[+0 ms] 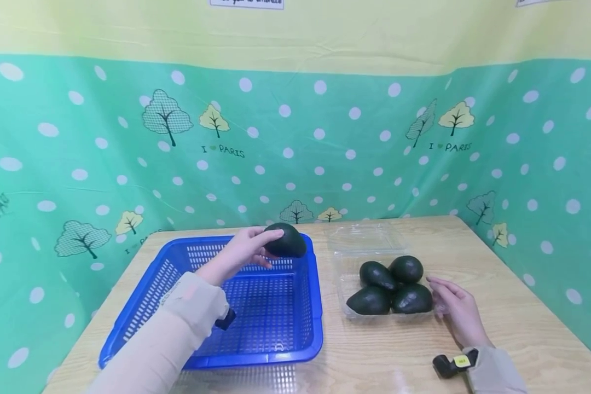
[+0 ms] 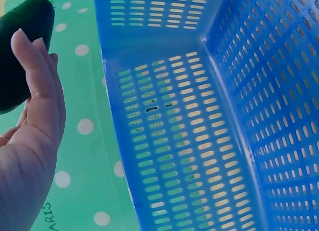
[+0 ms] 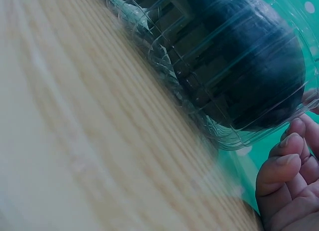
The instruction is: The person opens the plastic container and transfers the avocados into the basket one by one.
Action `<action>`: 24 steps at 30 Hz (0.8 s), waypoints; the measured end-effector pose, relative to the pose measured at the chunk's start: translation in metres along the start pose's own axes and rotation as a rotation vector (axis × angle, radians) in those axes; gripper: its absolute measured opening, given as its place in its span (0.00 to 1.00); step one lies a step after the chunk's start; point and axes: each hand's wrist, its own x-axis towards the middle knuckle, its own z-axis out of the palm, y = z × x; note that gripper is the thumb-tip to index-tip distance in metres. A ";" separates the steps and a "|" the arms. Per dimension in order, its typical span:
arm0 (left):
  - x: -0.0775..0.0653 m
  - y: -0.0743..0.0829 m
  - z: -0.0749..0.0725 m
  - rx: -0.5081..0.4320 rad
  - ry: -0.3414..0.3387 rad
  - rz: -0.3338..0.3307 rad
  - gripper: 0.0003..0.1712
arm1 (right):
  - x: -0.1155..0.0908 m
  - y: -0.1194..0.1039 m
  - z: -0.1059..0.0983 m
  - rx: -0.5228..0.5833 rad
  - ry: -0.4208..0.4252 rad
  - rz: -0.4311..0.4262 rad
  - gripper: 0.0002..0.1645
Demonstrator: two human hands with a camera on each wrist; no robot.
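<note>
Above the far right corner of the blue plastic basket, my left hand grips a dark green avocado, thumb on the near side. The left wrist view shows the fingers along that avocado, which is outside the basket's wall. Several more avocados lie together in a clear plastic container to the right of the basket. At the container's right side, my right hand pinches the rim. In the right wrist view its curled fingertips meet the clear edge beside one avocado.
The container's clear lid is folded back behind it on the wooden table. A green polka-dot curtain hangs behind the table and along both sides. Each wrist wears a small black camera.
</note>
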 end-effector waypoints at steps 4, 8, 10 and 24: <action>0.000 -0.005 -0.002 -0.029 -0.029 0.034 0.33 | -0.001 0.001 -0.001 0.012 -0.008 -0.015 0.10; 0.000 -0.010 -0.004 -0.059 -0.007 0.039 0.33 | -0.001 0.001 0.000 0.007 -0.008 -0.011 0.10; 0.000 -0.012 -0.005 -0.066 0.013 0.040 0.35 | 0.000 0.001 0.000 0.002 -0.009 -0.009 0.10; 0.000 -0.026 -0.010 0.098 0.022 0.081 0.39 | 0.000 0.002 0.001 0.005 -0.006 -0.017 0.10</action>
